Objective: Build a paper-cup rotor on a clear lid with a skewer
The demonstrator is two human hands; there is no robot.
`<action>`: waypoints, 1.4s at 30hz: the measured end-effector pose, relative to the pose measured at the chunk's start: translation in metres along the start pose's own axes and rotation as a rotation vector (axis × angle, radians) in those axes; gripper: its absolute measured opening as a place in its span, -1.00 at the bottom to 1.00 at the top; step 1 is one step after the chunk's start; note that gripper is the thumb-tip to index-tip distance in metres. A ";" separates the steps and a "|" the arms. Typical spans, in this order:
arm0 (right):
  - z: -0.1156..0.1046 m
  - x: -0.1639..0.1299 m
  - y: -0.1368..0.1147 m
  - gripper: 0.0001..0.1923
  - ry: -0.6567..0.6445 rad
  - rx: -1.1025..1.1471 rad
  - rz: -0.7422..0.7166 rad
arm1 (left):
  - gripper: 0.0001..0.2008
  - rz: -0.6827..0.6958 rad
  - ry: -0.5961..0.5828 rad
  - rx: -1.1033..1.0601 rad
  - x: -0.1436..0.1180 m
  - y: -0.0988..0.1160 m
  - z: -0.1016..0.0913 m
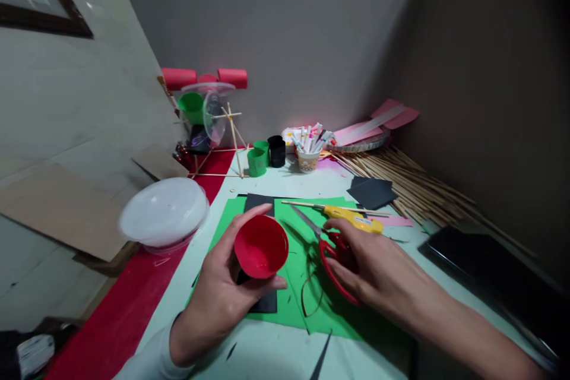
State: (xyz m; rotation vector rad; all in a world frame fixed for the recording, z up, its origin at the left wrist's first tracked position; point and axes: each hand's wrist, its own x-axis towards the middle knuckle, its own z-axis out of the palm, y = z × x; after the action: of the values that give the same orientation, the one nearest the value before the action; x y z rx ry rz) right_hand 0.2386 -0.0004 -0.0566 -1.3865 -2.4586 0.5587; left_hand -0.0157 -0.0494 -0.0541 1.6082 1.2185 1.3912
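Note:
My left hand (218, 291) grips a small red cup (261, 247), its open mouth facing up toward me, above a green paper sheet (307, 303). A black paper piece (260, 200) lies under and behind the cup. My right hand (371, 270) has fingers through the red handles of a pair of scissors (332, 261) whose blades point to the upper left and rest on the green sheet. A yellow lighter (354, 218) lies just behind that hand.
A white lidded bowl (164, 214) sits at the left on a red strip. Behind are green cups (257, 160), a black cup (277, 151), a marker cup (308, 154), a stick frame model (214, 124), bamboo sticks (414, 187), black paper (371, 193) and a dark tablet (485, 273) at right.

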 end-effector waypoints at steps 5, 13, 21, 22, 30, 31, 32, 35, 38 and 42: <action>0.023 0.000 -0.002 -0.73 -0.031 -0.165 -0.047 | -0.32 0.169 0.026 0.111 0.001 0.003 -0.005; 0.014 -0.004 -0.013 -0.73 0.299 0.147 -0.299 | -0.28 -0.193 0.032 -0.305 -0.003 0.007 0.003; 0.012 -0.009 -0.034 -0.57 -0.047 1.021 -0.066 | -0.25 -0.405 -0.103 -0.479 -0.007 0.006 0.023; 0.014 -0.009 -0.035 -0.50 -0.081 1.084 -0.056 | -0.24 -0.411 -0.121 -0.463 -0.006 0.009 0.026; 0.030 -0.007 -0.028 -0.36 -0.065 1.092 -0.015 | -0.31 -0.534 -0.248 -0.420 -0.010 0.018 0.033; 0.030 -0.006 -0.028 -0.39 -0.059 1.070 -0.021 | -0.28 -0.515 -0.288 -0.439 -0.011 0.015 0.031; 0.029 -0.005 -0.028 -0.43 -0.055 1.045 -0.037 | -0.24 -0.488 -0.318 -0.479 -0.013 0.013 0.029; 0.023 -0.003 -0.029 -0.53 0.006 0.895 -0.127 | -0.14 -0.424 -0.340 -0.687 -0.016 0.005 0.021; 0.020 -0.004 -0.029 -0.50 0.145 0.655 -0.277 | -0.21 -0.419 -0.304 -0.819 -0.017 0.004 0.014; 0.021 -0.009 -0.029 -0.42 0.260 0.396 -0.471 | -0.36 -0.446 -0.250 -0.737 -0.012 0.018 0.013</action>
State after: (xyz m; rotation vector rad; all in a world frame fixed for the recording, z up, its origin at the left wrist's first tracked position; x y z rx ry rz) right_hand 0.2131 -0.0257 -0.0626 -0.6523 -2.1972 0.6541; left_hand 0.0012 -0.0660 -0.0447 0.8905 0.7219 1.1159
